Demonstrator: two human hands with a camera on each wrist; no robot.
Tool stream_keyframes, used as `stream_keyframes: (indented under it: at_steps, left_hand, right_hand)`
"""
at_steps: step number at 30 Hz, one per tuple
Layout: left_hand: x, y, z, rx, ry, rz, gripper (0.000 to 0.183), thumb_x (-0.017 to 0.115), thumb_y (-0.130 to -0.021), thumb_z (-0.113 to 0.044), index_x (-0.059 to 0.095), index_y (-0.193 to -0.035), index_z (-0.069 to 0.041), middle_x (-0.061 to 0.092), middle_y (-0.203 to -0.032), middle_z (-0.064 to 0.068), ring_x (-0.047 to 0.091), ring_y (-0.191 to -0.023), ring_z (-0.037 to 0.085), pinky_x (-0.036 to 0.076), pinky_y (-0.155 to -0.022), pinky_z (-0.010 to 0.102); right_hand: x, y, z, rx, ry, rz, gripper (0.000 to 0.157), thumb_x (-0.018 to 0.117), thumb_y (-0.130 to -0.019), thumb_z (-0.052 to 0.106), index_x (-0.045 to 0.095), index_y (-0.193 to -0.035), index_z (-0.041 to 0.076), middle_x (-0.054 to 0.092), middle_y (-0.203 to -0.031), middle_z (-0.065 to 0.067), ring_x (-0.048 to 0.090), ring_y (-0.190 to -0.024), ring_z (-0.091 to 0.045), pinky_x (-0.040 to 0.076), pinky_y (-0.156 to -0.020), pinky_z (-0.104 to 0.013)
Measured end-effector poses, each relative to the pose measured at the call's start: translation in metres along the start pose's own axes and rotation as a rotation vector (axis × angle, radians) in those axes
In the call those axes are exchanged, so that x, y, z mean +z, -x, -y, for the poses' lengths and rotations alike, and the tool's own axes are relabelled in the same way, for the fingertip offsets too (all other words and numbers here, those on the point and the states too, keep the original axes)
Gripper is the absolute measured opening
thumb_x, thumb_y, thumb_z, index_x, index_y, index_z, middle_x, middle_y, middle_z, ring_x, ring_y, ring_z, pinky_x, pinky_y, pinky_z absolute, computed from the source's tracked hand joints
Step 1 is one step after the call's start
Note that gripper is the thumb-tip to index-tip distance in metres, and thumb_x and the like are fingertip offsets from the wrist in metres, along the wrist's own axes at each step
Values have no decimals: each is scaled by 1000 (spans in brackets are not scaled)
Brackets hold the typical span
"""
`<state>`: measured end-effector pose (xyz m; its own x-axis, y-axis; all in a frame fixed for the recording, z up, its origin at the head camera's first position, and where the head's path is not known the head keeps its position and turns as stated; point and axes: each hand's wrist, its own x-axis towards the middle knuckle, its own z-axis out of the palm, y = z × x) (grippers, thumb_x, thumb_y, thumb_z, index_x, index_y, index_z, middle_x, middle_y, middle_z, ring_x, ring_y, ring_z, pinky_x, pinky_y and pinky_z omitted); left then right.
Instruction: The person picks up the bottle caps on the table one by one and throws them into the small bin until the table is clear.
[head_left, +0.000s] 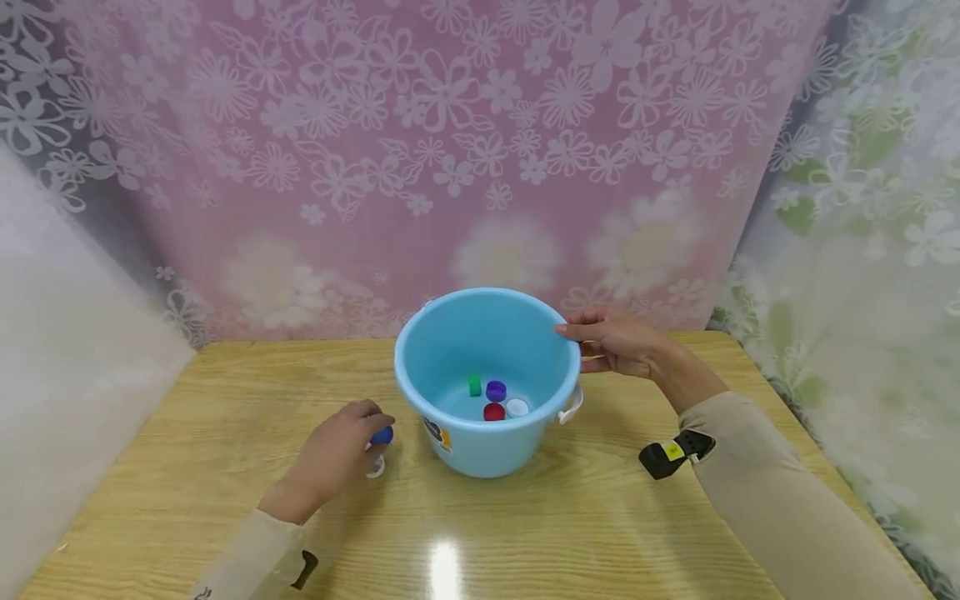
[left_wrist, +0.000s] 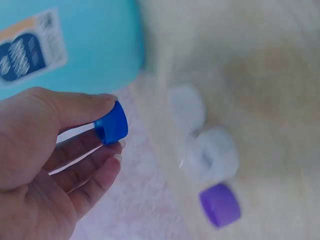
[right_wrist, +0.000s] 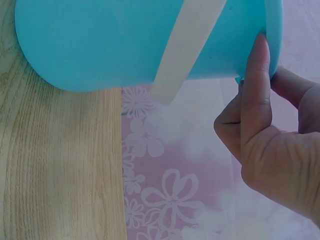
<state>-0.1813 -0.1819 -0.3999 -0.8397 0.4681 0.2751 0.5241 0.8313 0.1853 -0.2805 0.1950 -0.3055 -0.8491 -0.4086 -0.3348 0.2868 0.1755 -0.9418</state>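
Observation:
Between the thumb and fingertips of my left hand [head_left: 335,454], I pinch a blue bottle cap [left_wrist: 114,125], just left of the light blue bucket [head_left: 487,450]. My right hand [head_left: 618,342] grips the bucket's rim at the right, thumb and fingers on either side of the wall. Inside, on the bucket's floor, lie a green cap [head_left: 475,385], a purple cap [head_left: 496,391], a red cap [head_left: 494,412] and a white cap [head_left: 517,407]. The left wrist view also has two white caps [left_wrist: 217,155] and another purple cap [left_wrist: 220,205] on the table, mostly hidden by my hand in the head view.
The bucket stands upright on a wood-grain table [head_left: 225,417], its white handle [head_left: 572,406] hanging down on the right side. A pink flowered curtain [head_left: 450,167] hangs behind the table's back edge, and pale flowered cloth [head_left: 862,250] borders the right side.

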Motion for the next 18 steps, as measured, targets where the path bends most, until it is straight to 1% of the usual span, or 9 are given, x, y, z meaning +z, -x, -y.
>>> stream_keyframes:
  at_steps: [2, 5, 8, 10, 11, 14, 15, 18]
  left_hand:
    - [-11, -2, 5, -47, 8, -47, 29, 78, -78, -7, 69, -105, -1, 62, -97, 7, 61, -86, 24, 54, -70, 37]
    - [-28, -7, 11, -146, 28, -113, 33, 76, -81, -8, 66, -111, 1, 62, -101, 13, 63, -87, 29, 54, -72, 42]
    - [-45, -16, 14, -235, 64, -199, 35, 72, -85, -10, 63, -116, 4, 62, -105, 19, 64, -83, 32, 54, -68, 45]
    - [-57, -21, 13, -267, 97, -259, 35, 70, -88, -13, 62, -118, 3, 61, -107, 20, 65, -77, 31, 54, -62, 43]
    - [-63, -24, 13, -268, 114, -293, 35, 70, -88, -13, 62, -118, 2, 61, -108, 20, 65, -75, 30, 54, -61, 43]
    - [-81, -34, 8, -228, 155, -387, 34, 70, -88, -13, 63, -118, 1, 60, -107, 17, 64, -75, 28, 53, -60, 41]
    - [-86, -37, 5, -202, 161, -406, 33, 71, -87, -13, 64, -117, 0, 60, -107, 16, 64, -76, 27, 53, -60, 40]
    - [-98, -51, -5, -116, 152, -429, 32, 72, -87, -13, 65, -116, -2, 60, -107, 11, 63, -81, 24, 54, -63, 38]
  right_hand:
    - [0, 0, 0, -1, -4, -3, 36, 63, -94, 20, 55, -118, -5, 61, -98, -11, 66, -80, -19, 56, -74, -39]
    - [-1, 1, -1, -1, -4, -1, 35, 63, -94, 20, 55, -118, -5, 61, -98, -11, 66, -80, -19, 56, -74, -39]
    - [-2, 2, -1, 2, -1, -2, 36, 63, -94, 20, 54, -119, -5, 61, -98, -11, 66, -81, -20, 55, -75, -39]
    - [-2, 2, -1, 4, -1, -1, 37, 63, -94, 20, 54, -120, -6, 60, -99, -11, 66, -82, -20, 55, -76, -39]
    - [-2, 2, -1, 4, -2, 0, 39, 63, -94, 21, 53, -120, -6, 60, -100, -12, 66, -83, -20, 55, -76, -39]
    - [0, 1, 0, 1, -5, 7, 41, 63, -94, 21, 53, -122, -7, 60, -100, -12, 66, -83, -20, 55, -76, -39]
    - [0, 1, 0, -1, -6, 9, 41, 63, -94, 21, 53, -122, -7, 60, -100, -12, 66, -83, -20, 55, -76, -39]
    - [0, 1, 0, -6, -5, 9, 39, 63, -94, 20, 54, -120, -7, 60, -99, -12, 66, -82, -19, 55, -76, -39]
